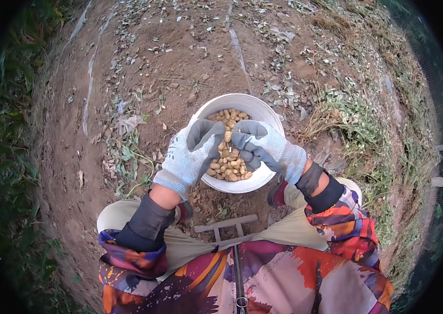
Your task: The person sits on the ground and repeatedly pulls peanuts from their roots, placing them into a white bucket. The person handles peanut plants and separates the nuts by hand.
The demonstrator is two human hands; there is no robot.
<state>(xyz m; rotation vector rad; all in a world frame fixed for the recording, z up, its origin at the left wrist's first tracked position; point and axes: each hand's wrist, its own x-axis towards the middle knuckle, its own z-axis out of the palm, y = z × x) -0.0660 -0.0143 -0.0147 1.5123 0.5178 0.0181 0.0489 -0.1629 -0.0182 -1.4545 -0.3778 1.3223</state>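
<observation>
A white plastic bucket [241, 187] stands on the soil before me, part filled with unshelled peanuts [231, 167]. Both my hands wear pale knit gloves with grey coated palms and fingers. Over the bucket's left side is my left hand [194, 147], its thumb and fingers curled in towards the middle. My right hand [262, 145] faces it from the right, fingers bent and fingertips close to the left ones. One light peanut [227, 136] shows in the narrow gap between the fingertips; whether it is gripped or lies below them cannot be told.
Between my legs is a stool-like frame [227, 225]. Dried plants and leaves [347, 121] cover the ground at right, beside a dark mesh net [435, 98]. Strips of plastic film [90, 86] lie on the soil [190, 59]. Tall green plants [13, 137] line the left.
</observation>
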